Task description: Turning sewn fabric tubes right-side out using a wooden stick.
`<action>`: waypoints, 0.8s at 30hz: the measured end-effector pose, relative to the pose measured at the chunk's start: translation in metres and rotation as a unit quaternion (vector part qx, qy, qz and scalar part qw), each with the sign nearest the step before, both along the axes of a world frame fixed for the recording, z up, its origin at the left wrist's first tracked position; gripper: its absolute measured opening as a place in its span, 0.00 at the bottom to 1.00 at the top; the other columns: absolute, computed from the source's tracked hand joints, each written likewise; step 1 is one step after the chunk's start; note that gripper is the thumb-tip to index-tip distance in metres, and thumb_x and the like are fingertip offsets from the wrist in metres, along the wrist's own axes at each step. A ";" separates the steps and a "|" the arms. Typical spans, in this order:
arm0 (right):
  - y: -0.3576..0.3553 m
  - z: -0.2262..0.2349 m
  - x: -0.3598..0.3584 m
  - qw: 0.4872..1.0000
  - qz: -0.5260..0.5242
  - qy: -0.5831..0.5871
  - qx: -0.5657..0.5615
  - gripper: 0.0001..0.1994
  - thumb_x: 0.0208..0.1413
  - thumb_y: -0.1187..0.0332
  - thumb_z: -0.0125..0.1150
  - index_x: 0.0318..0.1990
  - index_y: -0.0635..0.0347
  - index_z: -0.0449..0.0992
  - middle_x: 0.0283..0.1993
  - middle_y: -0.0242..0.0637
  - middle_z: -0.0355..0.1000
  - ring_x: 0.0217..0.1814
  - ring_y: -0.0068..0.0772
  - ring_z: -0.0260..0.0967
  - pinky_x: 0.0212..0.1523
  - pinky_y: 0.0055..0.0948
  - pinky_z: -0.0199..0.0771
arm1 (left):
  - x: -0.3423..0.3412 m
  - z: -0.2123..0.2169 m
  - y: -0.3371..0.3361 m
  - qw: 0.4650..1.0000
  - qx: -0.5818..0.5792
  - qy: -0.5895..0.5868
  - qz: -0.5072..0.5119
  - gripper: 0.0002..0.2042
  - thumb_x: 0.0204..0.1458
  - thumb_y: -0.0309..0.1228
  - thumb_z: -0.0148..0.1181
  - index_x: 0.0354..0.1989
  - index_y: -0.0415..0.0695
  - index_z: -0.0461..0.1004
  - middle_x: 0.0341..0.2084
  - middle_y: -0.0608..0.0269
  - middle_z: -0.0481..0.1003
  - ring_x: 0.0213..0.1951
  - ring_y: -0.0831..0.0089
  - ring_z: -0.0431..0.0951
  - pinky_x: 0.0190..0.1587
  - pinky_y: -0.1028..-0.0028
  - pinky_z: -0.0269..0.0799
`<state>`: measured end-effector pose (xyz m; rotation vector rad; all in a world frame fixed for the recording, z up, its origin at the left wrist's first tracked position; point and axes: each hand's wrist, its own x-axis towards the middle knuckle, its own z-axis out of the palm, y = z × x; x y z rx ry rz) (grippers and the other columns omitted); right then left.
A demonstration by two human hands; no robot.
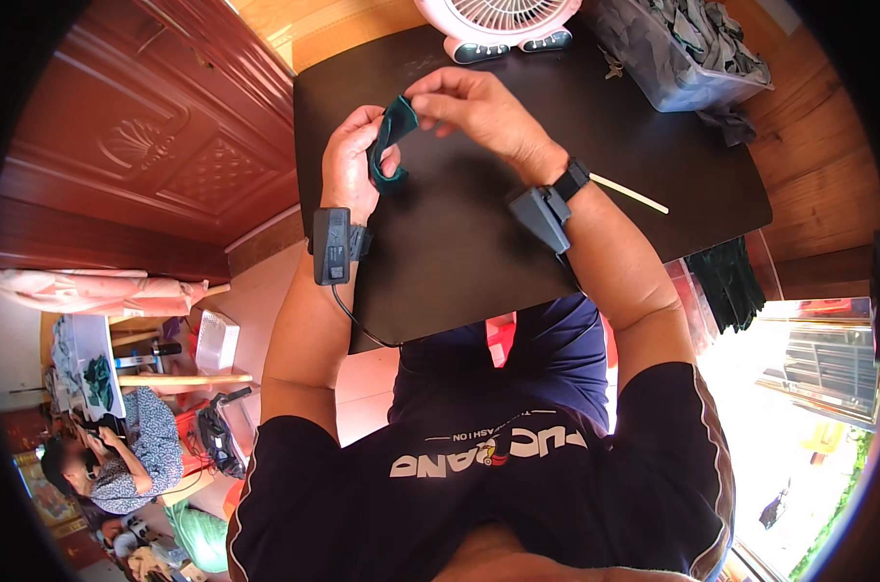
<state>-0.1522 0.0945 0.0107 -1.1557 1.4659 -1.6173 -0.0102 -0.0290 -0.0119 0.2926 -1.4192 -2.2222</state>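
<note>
A narrow dark green strip of velvety cloth (393, 131) is held up over the dark table, curving down to a folded lower end. My left hand (348, 160) is closed round its lower part, the thumb lying against the cloth. At the strip's upper end, the fingers of my right hand (474, 107) are pinched together on the edge; the exact grip is partly hidden by the fingers. A thin pale stick (630, 193) lies on the table beyond my right wrist. Each wrist wears a black strapped device.
A pink fan (498, 17) stands at the table's (440, 262) far edge. Back right sits a clear plastic bin (692, 82) full of grey cloth pieces. Dark green cloth strips (726, 281) hang off the right side. Another person (134, 456) sits at the lower left, by a white table.
</note>
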 end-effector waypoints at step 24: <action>-0.008 -0.017 0.001 0.993 -0.116 0.018 0.018 0.11 0.55 0.63 0.59 0.40 0.60 0.73 0.34 0.29 0.71 0.35 0.19 0.68 0.35 0.22 0.71 | 0.003 0.001 -0.006 0.980 -0.108 -0.104 0.134 0.04 0.49 0.26 0.53 0.31 0.43 0.74 0.26 0.70 0.72 0.23 0.83 0.67 0.16 0.82 0.57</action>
